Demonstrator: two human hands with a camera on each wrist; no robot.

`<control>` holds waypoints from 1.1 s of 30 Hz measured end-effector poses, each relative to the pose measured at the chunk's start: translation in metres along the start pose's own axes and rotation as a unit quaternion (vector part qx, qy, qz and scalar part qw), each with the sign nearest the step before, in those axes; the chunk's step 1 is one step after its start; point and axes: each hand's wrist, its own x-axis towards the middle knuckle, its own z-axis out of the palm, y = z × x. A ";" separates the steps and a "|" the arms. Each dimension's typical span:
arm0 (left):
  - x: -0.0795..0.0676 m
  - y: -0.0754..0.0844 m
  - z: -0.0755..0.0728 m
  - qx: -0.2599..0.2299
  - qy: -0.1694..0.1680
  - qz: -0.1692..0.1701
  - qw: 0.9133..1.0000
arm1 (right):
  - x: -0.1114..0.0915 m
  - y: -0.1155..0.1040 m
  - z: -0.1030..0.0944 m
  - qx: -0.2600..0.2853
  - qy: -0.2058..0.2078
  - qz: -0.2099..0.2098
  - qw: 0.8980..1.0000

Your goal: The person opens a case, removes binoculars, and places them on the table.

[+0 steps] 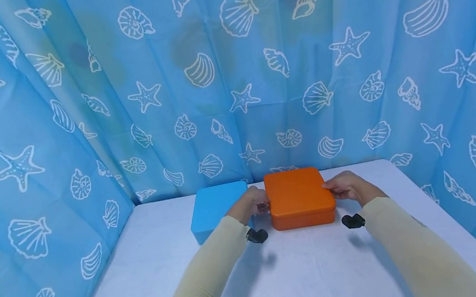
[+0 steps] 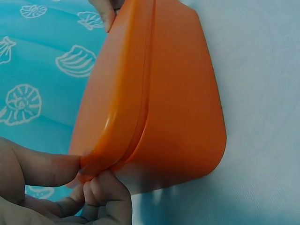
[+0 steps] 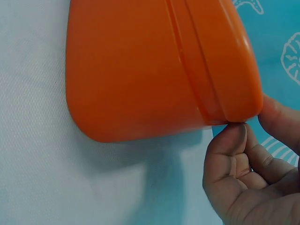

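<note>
Box (image 1: 299, 197), orange, on desk (image 1: 307, 265) between your left hand (image 1: 251, 204) and right hand (image 1: 349, 187); both curl in, pinching opposite lid (image 2: 112, 93) edges, likely for balance. Blue box (image 1: 213, 205) beside your left hand.

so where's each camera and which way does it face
Head: on the head, looking forward and down at the orange lidded box; left hand, right hand and cream sleeves show.
Left wrist: on that wrist, facing the box; left hand shows, right hand partly.
Right wrist: on that wrist, facing the box; right hand only.
Both wrist views share the box and white tabletop.
</note>
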 end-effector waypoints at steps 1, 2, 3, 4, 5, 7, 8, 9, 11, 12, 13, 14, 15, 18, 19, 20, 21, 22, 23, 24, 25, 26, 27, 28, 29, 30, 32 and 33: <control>0.001 0.000 0.000 0.000 0.001 -0.001 1.000 | 0.001 0.000 0.000 0.001 -0.002 0.000 1.000; 0.001 0.000 0.001 -0.001 0.001 -0.002 1.000 | 0.001 0.000 -0.001 0.000 -0.005 0.001 1.000; 0.002 0.001 0.001 0.000 0.000 -0.003 1.000 | 0.002 0.000 -0.002 -0.001 -0.007 0.001 1.000; 0.003 0.001 0.001 0.001 -0.005 -0.003 1.000 | 0.002 0.000 -0.002 -0.002 -0.009 0.003 1.000; 0.003 0.002 0.001 0.007 -0.010 -0.003 1.000 | 0.002 0.000 -0.001 -0.003 -0.009 0.005 1.000; 0.004 0.003 0.000 0.013 -0.022 -0.003 1.000 | 0.002 -0.001 0.000 -0.008 -0.012 0.010 1.000; 0.004 0.004 0.000 0.016 -0.031 -0.003 0.999 | 0.002 -0.001 0.001 -0.012 -0.015 0.012 1.000; 0.004 0.005 -0.001 0.020 -0.040 -0.006 0.999 | 0.002 -0.002 0.003 -0.017 -0.016 0.014 1.000; 0.004 0.006 -0.003 0.027 -0.050 -0.007 0.998 | 0.001 -0.003 0.006 -0.028 -0.017 0.014 0.999; 0.004 0.006 -0.004 0.025 -0.055 -0.008 0.998 | 0.001 -0.004 0.007 -0.034 -0.016 0.013 0.999; 0.003 0.007 -0.005 0.028 -0.059 -0.010 0.998 | 0.001 -0.004 0.008 -0.040 -0.014 0.012 0.999; 0.003 0.007 -0.006 0.030 -0.060 -0.009 0.998 | 0.000 -0.005 0.009 -0.045 -0.013 0.008 0.999; 0.003 0.007 -0.007 0.032 -0.059 -0.010 0.998 | 0.000 -0.007 0.010 -0.050 -0.010 0.005 0.999; 0.005 0.008 -0.009 0.030 -0.061 -0.009 0.998 | 0.000 -0.010 0.010 -0.063 -0.004 -0.004 0.998; 0.006 0.008 -0.009 0.031 -0.061 -0.008 0.998 | 0.000 -0.011 0.009 -0.065 -0.002 -0.007 0.998; 0.007 0.008 -0.009 0.027 -0.062 -0.008 0.998 | 0.000 -0.012 0.008 -0.069 -0.002 -0.010 0.998; 0.008 0.009 -0.009 0.023 -0.062 -0.010 0.998 | 0.000 -0.012 0.008 -0.071 -0.001 -0.011 0.997; 0.008 0.009 -0.008 0.019 -0.064 -0.011 0.998 | 0.001 -0.012 0.007 -0.072 -0.001 -0.011 0.997; 0.008 0.009 -0.008 0.015 -0.065 -0.013 0.998 | 0.001 -0.012 0.006 -0.072 0.001 -0.010 0.997; 0.008 0.010 -0.008 0.013 -0.065 -0.013 0.998 | 0.001 -0.011 0.006 -0.072 0.001 -0.009 0.997; 0.007 0.010 -0.008 0.010 -0.067 -0.015 0.998 | 0.001 -0.011 0.005 -0.073 -0.004 -0.012 0.997; 0.005 0.010 -0.009 0.005 -0.068 -0.017 0.998 | 0.000 -0.011 0.004 -0.073 -0.007 -0.011 0.997; 0.004 0.010 -0.009 0.003 -0.068 -0.017 0.998 | -0.001 -0.010 0.004 -0.071 -0.009 -0.010 0.997; 0.002 0.010 -0.010 0.000 -0.070 -0.017 0.997 | -0.002 -0.010 0.003 -0.070 -0.011 -0.009 0.997; 0.000 0.009 -0.011 0.001 -0.071 -0.016 0.997 | -0.003 -0.010 0.003 -0.068 -0.014 -0.009 0.998; -0.001 0.009 -0.012 -0.002 -0.072 -0.014 0.997 | -0.004 -0.009 0.002 -0.063 -0.015 -0.009 0.998; -0.005 0.007 -0.014 -0.015 -0.077 -0.006 0.997 | -0.007 -0.009 0.001 -0.049 -0.018 -0.008 0.999; -0.007 0.006 -0.015 -0.022 -0.081 -0.001 0.996 | -0.009 -0.008 0.000 -0.047 -0.024 -0.013 0.999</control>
